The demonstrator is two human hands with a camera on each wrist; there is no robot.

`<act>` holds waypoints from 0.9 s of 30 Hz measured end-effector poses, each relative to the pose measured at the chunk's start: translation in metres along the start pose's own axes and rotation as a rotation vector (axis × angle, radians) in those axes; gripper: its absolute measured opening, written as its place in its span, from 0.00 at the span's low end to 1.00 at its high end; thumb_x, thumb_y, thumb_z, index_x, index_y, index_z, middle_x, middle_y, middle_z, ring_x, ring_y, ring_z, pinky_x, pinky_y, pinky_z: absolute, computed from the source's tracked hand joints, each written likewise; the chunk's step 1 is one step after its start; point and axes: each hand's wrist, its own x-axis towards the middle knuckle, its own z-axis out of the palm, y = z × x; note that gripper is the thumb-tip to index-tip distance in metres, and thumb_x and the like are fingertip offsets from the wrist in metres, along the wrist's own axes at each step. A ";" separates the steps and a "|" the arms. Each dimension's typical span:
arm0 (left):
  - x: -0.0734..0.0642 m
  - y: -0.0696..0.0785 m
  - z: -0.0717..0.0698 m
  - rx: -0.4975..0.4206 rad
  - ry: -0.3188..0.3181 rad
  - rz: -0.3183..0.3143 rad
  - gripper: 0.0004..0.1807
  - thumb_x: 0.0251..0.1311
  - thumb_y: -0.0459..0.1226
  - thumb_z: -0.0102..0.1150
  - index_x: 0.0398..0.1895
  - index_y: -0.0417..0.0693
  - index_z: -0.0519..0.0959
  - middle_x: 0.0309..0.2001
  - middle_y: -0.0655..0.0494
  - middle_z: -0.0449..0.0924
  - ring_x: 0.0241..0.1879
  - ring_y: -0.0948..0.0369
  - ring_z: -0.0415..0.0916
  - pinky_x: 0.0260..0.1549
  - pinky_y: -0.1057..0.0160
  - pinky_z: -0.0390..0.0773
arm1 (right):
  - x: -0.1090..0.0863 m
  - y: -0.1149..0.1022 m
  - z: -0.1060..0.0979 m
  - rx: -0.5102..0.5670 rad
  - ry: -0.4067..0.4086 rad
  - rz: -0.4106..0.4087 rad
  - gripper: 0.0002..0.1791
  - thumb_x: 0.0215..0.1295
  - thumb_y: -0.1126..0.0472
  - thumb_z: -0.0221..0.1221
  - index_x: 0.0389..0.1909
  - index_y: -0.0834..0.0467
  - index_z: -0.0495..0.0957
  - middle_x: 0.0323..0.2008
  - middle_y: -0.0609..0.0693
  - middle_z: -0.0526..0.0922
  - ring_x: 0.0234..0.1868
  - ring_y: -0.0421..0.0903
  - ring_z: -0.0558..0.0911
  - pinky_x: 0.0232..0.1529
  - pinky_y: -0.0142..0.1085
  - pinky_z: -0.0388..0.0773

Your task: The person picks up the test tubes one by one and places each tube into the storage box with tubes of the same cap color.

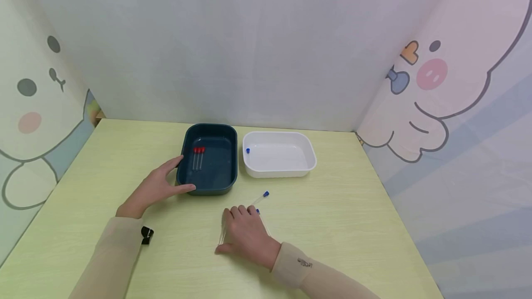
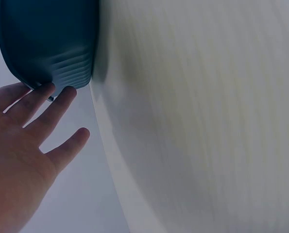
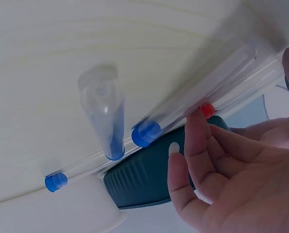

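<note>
My left hand rests at the near left corner of a dark teal bin, fingers spread along its outer wall and rim. Inside that bin lie three clear tubes with red caps, side by side. Over the table in front, my right hand spans a clear tube with a red cap, fingertips at the cap and thumb by the other end. Around it in the right wrist view lie clear tubes with blue caps; another blue cap points away from the hand.
To the right of the teal bin stands a white bin with a blue cap at its left end. The pale yellow-green table ends at a grey curtain behind; cartoon-printed cloths flank both sides.
</note>
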 end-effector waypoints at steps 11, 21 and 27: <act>0.000 0.000 0.001 0.005 0.004 0.004 0.64 0.54 0.63 0.72 0.83 0.41 0.49 0.80 0.31 0.52 0.78 0.31 0.53 0.70 0.29 0.64 | 0.011 0.002 -0.004 0.029 -0.085 0.049 0.44 0.47 0.19 0.65 0.48 0.52 0.80 0.41 0.45 0.79 0.41 0.44 0.75 0.42 0.35 0.71; -0.001 0.001 0.001 0.010 0.006 0.006 0.64 0.54 0.64 0.72 0.83 0.42 0.50 0.80 0.31 0.53 0.77 0.31 0.53 0.70 0.28 0.64 | 0.017 0.010 -0.012 0.086 -0.096 0.049 0.43 0.47 0.21 0.67 0.52 0.50 0.79 0.45 0.44 0.80 0.45 0.43 0.77 0.48 0.36 0.74; -0.001 0.001 0.000 0.011 0.004 0.005 0.64 0.53 0.64 0.72 0.83 0.42 0.50 0.80 0.32 0.52 0.78 0.31 0.53 0.70 0.28 0.64 | 0.019 0.018 -0.021 0.140 -0.055 -0.002 0.43 0.48 0.21 0.68 0.54 0.49 0.79 0.51 0.44 0.80 0.50 0.42 0.77 0.56 0.36 0.76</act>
